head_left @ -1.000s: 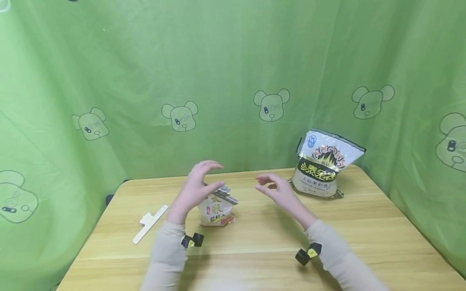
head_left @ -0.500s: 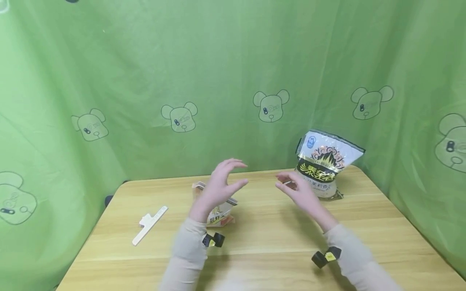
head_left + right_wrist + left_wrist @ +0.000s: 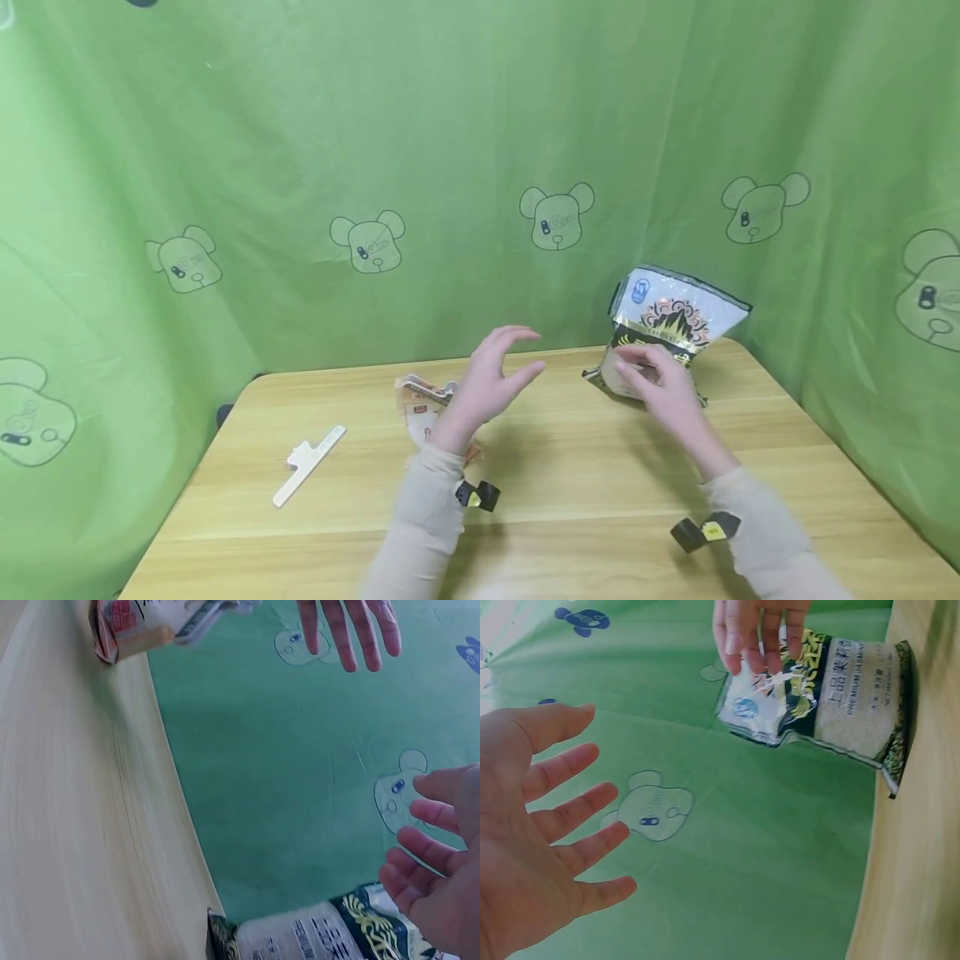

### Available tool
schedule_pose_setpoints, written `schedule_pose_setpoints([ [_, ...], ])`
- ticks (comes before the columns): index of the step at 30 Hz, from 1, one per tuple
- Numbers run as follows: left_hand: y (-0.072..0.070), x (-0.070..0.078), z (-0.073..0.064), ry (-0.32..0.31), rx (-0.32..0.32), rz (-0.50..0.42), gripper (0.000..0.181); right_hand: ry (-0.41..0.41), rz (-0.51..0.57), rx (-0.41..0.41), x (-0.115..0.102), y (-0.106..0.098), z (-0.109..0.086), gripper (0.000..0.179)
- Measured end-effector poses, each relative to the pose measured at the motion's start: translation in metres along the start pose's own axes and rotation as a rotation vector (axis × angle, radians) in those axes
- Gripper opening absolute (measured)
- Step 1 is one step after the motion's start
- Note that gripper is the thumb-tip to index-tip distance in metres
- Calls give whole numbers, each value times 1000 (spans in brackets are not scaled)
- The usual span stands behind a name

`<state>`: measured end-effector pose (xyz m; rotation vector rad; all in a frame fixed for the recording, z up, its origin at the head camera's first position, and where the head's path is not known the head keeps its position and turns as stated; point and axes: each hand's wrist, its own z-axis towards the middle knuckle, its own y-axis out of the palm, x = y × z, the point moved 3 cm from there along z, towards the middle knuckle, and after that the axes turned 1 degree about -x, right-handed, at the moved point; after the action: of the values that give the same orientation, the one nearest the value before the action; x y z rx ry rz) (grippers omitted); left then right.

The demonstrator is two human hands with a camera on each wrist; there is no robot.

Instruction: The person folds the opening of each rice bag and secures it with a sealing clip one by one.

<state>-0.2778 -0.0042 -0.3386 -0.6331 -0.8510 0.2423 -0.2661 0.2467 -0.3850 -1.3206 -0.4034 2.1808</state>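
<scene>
Green bear-printed fabric (image 3: 450, 125) backs a pale wooden table (image 3: 570, 533); left hand (image 3: 489, 383) hangs wide, right hand (image 3: 663, 393), loosely parted, hovers near a white-and-black plastic rice bag (image 3: 673, 321).

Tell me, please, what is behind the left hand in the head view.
Behind the left hand are part of a small printed bag, the wooden table and the green curtain; the hand hides much of the bag from view.

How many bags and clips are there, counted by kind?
Bags: 2 (large bag, small bag)
Clips: 2 (white clip loose on the table, grey clip on the small bag)
Total: 4
</scene>
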Motion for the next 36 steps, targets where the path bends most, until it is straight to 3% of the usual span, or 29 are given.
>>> schedule_pose_setpoints([
  [10, 27, -8, 12, -45, 35, -47, 42, 24, -28, 159, 16, -21, -1, 33],
  [14, 38, -9, 15, -56, 52, -37, 41, 74, -53, 215, 24, -24, -2, 34],
  [18, 49, -10, 20, -78, 73, -49, 37, 124, 4, 260, 31, -24, -2, 39],
  [26, 72, -11, 29, -146, 94, -115, 40, 208, 89, 297, 48, -25, -1, 63],
  [36, 100, -12, 44, -227, 87, -142, 50, 356, 99, 254, 64, -30, -2, 79],
])
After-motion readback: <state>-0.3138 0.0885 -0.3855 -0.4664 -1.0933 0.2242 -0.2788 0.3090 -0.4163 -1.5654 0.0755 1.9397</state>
